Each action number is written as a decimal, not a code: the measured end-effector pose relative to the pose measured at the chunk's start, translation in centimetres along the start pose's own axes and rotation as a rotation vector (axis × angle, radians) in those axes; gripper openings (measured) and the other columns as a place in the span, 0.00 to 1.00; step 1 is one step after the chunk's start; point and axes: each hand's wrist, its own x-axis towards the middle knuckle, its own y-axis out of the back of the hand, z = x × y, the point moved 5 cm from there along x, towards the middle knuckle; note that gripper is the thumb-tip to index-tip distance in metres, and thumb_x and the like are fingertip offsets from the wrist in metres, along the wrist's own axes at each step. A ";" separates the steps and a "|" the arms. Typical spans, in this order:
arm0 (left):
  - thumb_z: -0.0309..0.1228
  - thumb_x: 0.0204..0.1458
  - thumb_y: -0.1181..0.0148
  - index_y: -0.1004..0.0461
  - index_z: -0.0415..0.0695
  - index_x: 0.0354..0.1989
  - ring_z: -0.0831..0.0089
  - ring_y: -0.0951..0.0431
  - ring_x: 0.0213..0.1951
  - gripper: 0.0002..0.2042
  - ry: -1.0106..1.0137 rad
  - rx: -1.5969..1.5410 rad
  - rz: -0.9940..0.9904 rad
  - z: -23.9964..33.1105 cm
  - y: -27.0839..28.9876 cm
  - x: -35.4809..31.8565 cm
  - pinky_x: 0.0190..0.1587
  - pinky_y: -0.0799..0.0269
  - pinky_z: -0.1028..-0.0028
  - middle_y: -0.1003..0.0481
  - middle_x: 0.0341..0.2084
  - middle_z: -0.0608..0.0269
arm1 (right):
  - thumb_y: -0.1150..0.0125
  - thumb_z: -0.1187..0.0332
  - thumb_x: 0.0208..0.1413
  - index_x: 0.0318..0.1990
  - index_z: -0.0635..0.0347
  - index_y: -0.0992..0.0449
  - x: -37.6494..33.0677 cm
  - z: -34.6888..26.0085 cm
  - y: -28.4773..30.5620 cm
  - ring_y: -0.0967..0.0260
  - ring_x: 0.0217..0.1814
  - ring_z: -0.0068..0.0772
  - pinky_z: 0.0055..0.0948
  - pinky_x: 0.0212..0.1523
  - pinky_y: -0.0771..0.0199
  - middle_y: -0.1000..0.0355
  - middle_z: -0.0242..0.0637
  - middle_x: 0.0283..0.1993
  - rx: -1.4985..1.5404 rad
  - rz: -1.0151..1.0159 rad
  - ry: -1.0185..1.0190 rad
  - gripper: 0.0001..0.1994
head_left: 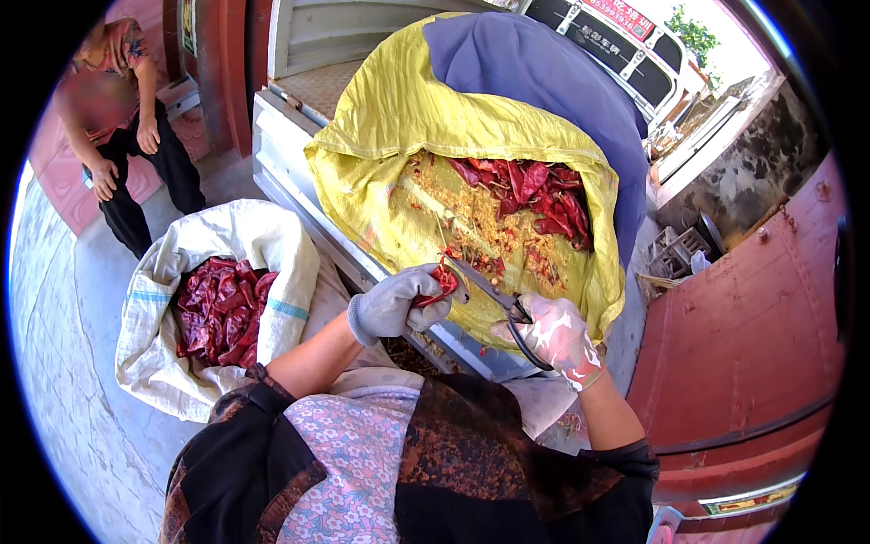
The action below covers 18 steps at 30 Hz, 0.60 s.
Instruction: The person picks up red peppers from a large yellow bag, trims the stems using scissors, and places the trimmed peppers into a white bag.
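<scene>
In a grey glove, my left hand [391, 306] is closed around a dried red chili pepper [439, 285]. My right hand [560, 334], gloved in pink and white camouflage, grips a pair of dark-handled scissors [489, 292]. Their blades reach left to the pepper's stem end; whether they touch it I cannot tell. Both hands are over the near edge of a yellow woven sack [399, 109], spread open with more dried red chilies [530, 192] at its back right. Loose yellow seeds and stem bits [480, 227] lie scattered on the sack.
A white woven sack [149, 349] full of dried red chilies stands on the floor at left. The yellow sack rests on a metal truck bed [281, 136], with blue-purple cloth [526, 68] behind. Another person [136, 136] sits at far left. A red metal gate [734, 335] stands at right.
</scene>
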 end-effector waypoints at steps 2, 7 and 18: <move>0.34 0.48 0.53 0.34 0.34 0.41 0.83 0.46 0.13 0.16 0.016 -0.004 -0.012 -0.2 0.1 0.1 0.14 0.53 0.82 0.40 0.13 0.70 | 0.35 0.44 0.40 0.33 0.61 0.27 0.0 0.4 -0.4 0.29 0.32 0.49 0.38 0.33 0.31 0.28 0.48 0.28 -0.045 -0.015 -0.011 0.26; 0.30 0.49 0.58 0.35 0.34 0.42 0.84 0.47 0.13 0.15 0.024 0.057 -0.042 -0.6 0.6 -0.9 0.15 0.54 0.82 0.42 0.13 0.72 | 0.35 0.46 0.40 0.36 0.61 0.27 -0.1 1.7 -0.6 0.29 0.32 0.49 0.37 0.34 0.30 0.27 0.46 0.28 -0.090 0.013 0.018 0.26; 0.26 0.48 0.59 0.34 0.32 0.45 0.85 0.45 0.16 0.16 -0.011 0.310 0.010 -1.2 2.2 -1.9 0.19 0.52 0.84 0.40 0.14 0.70 | 0.37 0.43 0.40 0.32 0.58 0.26 -1.4 7.3 1.0 0.28 0.34 0.49 0.40 0.36 0.29 0.26 0.46 0.28 -0.272 0.134 -0.235 0.25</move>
